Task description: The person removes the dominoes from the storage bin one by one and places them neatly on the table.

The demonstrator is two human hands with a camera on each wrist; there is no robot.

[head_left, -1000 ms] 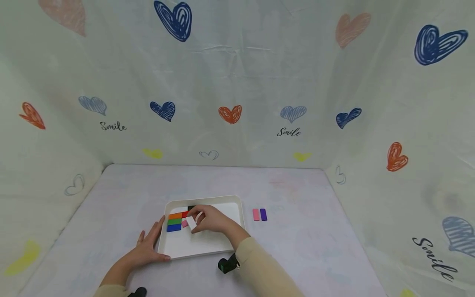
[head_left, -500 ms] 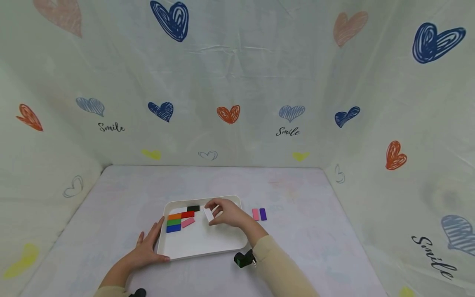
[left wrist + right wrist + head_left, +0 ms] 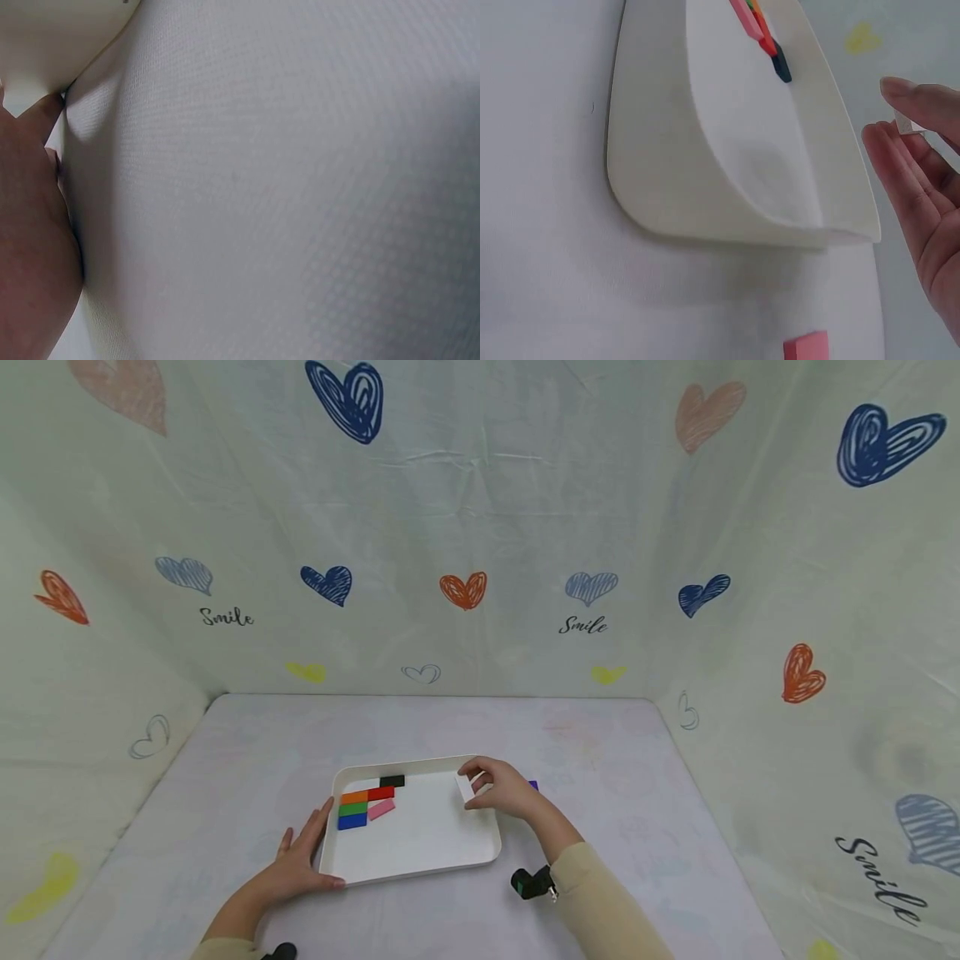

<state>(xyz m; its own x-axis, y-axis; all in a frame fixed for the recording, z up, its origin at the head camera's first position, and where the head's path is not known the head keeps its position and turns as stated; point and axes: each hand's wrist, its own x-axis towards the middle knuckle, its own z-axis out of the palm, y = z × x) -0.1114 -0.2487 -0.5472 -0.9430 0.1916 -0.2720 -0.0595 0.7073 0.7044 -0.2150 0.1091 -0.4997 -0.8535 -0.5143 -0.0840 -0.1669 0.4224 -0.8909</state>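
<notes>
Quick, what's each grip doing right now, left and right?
Left grip: open, fingers spread against the side of the white tray.
Right grip: closed, pinching a white block.

- We see the right hand (image 3: 501, 787) carry the white block (image 3: 464, 789) toward the right end of the tray (image 3: 420, 837).
- We now find the purple block (image 3: 533, 785) mostly hidden behind it.
</notes>
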